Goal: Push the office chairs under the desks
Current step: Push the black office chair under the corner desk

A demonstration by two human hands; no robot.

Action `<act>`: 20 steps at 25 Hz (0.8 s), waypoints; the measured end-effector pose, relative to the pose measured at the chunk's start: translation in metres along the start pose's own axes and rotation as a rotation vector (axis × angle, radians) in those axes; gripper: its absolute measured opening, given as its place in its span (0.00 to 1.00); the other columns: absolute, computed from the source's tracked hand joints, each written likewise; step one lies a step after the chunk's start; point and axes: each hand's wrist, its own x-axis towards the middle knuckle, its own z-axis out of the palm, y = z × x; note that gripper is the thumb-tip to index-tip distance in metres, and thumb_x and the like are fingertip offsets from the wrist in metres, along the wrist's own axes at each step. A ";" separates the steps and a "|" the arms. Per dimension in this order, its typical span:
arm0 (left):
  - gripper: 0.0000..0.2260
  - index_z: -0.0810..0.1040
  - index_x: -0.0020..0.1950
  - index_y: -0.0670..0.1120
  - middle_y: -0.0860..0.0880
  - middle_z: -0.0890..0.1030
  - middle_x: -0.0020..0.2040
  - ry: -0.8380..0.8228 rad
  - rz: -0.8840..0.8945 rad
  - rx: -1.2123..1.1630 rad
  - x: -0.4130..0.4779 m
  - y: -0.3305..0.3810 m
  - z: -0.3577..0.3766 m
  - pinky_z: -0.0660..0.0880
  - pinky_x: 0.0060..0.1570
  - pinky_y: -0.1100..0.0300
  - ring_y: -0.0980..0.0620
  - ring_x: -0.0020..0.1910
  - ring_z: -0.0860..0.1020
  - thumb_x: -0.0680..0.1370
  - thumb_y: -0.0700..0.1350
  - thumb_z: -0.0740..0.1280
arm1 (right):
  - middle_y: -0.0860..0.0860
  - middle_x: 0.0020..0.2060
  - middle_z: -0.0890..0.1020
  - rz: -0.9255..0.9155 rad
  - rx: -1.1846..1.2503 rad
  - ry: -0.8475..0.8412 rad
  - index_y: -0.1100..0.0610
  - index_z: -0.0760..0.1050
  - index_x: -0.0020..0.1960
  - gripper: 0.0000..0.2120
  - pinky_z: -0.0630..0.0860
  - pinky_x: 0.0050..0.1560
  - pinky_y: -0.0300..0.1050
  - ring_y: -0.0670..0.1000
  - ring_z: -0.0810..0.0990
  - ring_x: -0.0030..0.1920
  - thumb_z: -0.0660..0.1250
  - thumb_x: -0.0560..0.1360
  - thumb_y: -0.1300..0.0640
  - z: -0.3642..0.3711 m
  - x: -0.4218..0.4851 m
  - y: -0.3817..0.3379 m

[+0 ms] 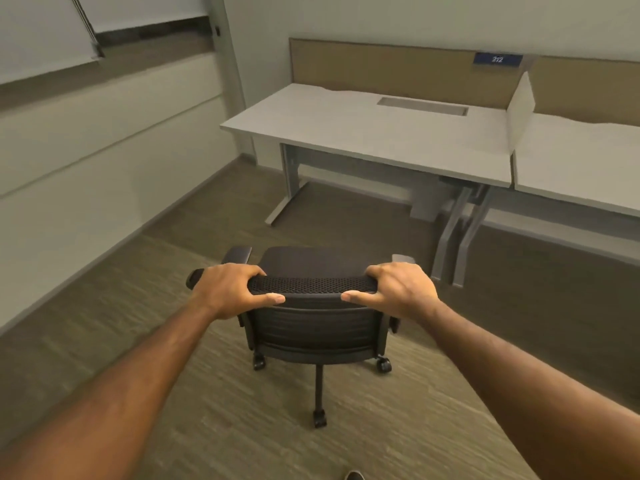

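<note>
A black mesh-backed office chair [313, 327] on castors stands on the carpet in front of me, its back towards me and its seat facing a white desk [346, 129]. My left hand [230, 289] grips the left end of the backrest's top edge, thumb on the near side. My right hand [401, 289] grips the right end the same way. The chair stands well short of the desk, with open carpet between them. The space under the desk shows between its grey legs.
A second white desk [581, 161] adjoins on the right behind a low white divider [519, 112]. Tan partition panels with a blue "212" sign [497, 59] run behind both. A wall [86, 168] closes the left side. Grey desk legs [453, 237] stand right of the chair.
</note>
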 end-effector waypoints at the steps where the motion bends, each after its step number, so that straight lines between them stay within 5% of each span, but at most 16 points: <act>1: 0.39 0.81 0.53 0.61 0.61 0.81 0.42 0.002 -0.005 -0.016 0.017 -0.009 0.001 0.71 0.41 0.55 0.56 0.44 0.80 0.60 0.87 0.52 | 0.46 0.32 0.78 -0.001 0.009 0.010 0.49 0.74 0.38 0.42 0.69 0.32 0.50 0.50 0.77 0.34 0.43 0.65 0.13 0.006 0.019 0.004; 9: 0.43 0.82 0.56 0.58 0.60 0.82 0.46 -0.036 0.038 -0.052 0.161 -0.086 -0.013 0.74 0.45 0.54 0.56 0.47 0.80 0.62 0.86 0.47 | 0.46 0.38 0.83 0.011 0.024 0.081 0.50 0.80 0.45 0.45 0.68 0.34 0.47 0.49 0.78 0.37 0.43 0.67 0.14 0.026 0.171 0.028; 14: 0.43 0.82 0.55 0.59 0.62 0.80 0.39 -0.026 0.090 -0.091 0.250 -0.157 -0.018 0.71 0.42 0.55 0.58 0.42 0.80 0.63 0.86 0.46 | 0.43 0.32 0.79 0.058 -0.010 0.128 0.48 0.78 0.40 0.42 0.63 0.28 0.42 0.47 0.76 0.32 0.45 0.67 0.14 0.039 0.265 0.022; 20: 0.41 0.84 0.53 0.57 0.58 0.84 0.46 0.040 0.147 -0.060 0.341 -0.260 -0.010 0.72 0.42 0.55 0.54 0.46 0.81 0.68 0.83 0.44 | 0.43 0.29 0.76 0.191 -0.005 0.134 0.48 0.75 0.38 0.40 0.63 0.29 0.40 0.45 0.73 0.31 0.46 0.67 0.14 0.066 0.364 -0.024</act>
